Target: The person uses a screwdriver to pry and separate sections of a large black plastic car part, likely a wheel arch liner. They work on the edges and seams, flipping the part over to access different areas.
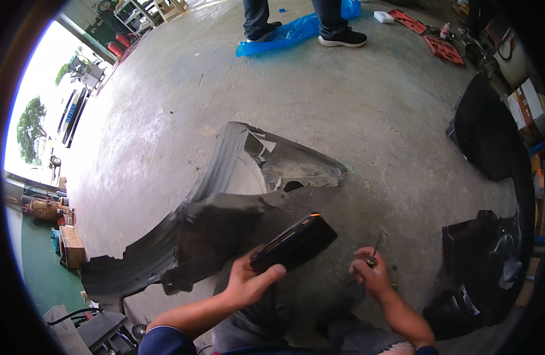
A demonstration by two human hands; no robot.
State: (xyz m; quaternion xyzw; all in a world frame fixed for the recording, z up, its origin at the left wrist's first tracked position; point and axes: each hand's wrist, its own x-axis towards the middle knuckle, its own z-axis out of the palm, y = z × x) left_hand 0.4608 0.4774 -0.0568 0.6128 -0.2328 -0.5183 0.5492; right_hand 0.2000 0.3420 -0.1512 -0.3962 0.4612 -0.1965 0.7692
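Observation:
My left hand (pixel 253 281) is closed round one end of a flat black rectangular case (pixel 297 242), its thumb lying on the top face. Orange bits show along the case's upper edge; what they are I cannot make out. My right hand (pixel 374 277) grips a small screwdriver (pixel 372 260) with a dark and yellow handle, its thin shaft pointing up and away. The two hands are apart. Beyond and left of them lies a worn grey-black wheel arch liner (pixel 207 234), torn at its far part. The case partly overlaps this liner in view.
Black moulded plastic panels (pixel 485 133) lie along the right. A co-worker's shoes (pixel 342 39) stand by blue plastic sheeting (pixel 296 34) at the far side. Red plastic trays (pixel 444 49) sit far right. Cardboard boxes (pixel 72 245) and a grey metal case (pixel 100 330) are at left.

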